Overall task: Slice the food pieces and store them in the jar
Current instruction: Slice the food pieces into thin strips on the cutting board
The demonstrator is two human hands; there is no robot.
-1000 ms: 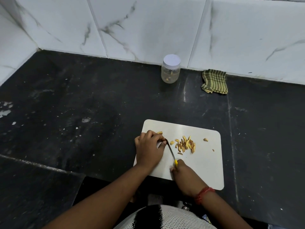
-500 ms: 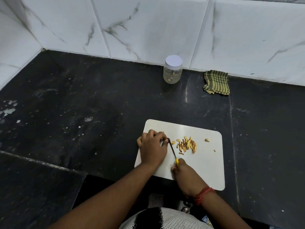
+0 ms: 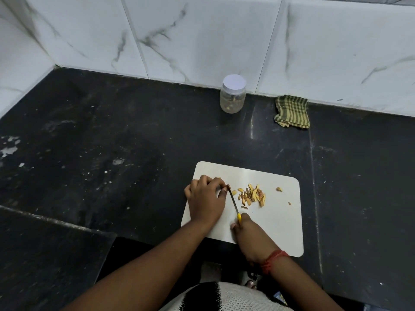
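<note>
Right hand (image 3: 249, 234) holds thin knife (image 3: 233, 202) (yellow handle) over slivers (image 3: 252, 195).

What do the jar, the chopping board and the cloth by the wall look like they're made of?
Jar: clear, probably plastic, since slices inside show through; its white lid looks matte plastic.
Chopping board: smooth white sheet with rounded corners and a slight sheen, likely plastic.
Cloth: woven fabric, green and yellow checks, crumpled with soft folds.
</note>
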